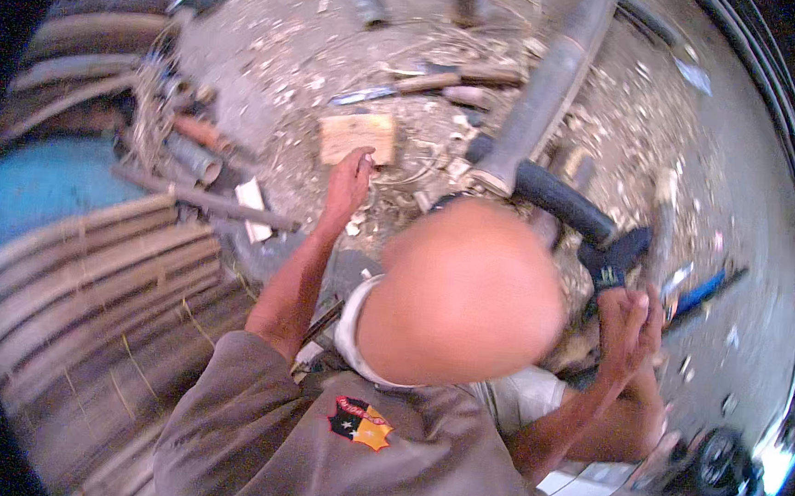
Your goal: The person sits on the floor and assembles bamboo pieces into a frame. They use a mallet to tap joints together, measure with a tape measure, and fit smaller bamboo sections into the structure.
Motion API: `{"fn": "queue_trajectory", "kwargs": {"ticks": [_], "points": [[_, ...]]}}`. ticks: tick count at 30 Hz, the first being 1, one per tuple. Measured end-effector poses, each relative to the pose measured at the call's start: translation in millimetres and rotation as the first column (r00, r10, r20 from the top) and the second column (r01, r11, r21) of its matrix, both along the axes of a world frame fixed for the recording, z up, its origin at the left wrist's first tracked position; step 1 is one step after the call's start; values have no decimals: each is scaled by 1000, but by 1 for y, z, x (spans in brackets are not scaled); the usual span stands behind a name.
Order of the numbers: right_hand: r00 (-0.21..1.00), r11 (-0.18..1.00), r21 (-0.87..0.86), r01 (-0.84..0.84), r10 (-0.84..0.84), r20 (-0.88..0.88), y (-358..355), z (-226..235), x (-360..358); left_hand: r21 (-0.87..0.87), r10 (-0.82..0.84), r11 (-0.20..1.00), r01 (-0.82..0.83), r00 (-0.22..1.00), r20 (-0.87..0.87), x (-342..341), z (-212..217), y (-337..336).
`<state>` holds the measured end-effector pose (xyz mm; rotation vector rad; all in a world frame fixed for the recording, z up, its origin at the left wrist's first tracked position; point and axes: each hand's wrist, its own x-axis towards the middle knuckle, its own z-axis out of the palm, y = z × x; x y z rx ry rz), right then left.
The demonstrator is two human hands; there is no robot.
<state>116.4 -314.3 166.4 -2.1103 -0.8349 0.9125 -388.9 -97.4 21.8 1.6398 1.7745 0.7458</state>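
A person's right hand (627, 324), fingers bent, is near a long blue-and-dark tool (703, 290), its grip unclear; farther out, the left hand (351, 180) meets a rectangular pale-wood block (352, 136), hold indistinct, before a wooden-handled tool (427, 82).

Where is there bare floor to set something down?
Grey floor looks bare at right, between the wood chips and dark bars at the edge; a smaller patch lies upper left, between the chips and piled poles. Crowded: around the wooden block and black cylinder.
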Motion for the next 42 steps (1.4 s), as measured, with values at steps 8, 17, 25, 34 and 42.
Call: {"fn": "queue_trajectory", "kwargs": {"ticks": [8,17,25,34,42], "points": [[781,947,-218,-235,317,537,-23,-27,-29,91,185,982,-166,943,-276,-41,-42,-110],[708,970,132,-206,54,704,11,115,-92,-221,-188,967,131,947,-261,-40,-96,-86],[370,610,770,190,-770,519,-130,172,-35,-170,-261,956,241,959,-111,-50,-75,-32],[595,786,239,570,-596,540,-194,2,-18,-216,-249,950,224,964,-94,-39,10,18],[700,906,39,421,-352,621,-138,-140,12,-189,-229,959,211,970,-78,-25,87,43]]}}
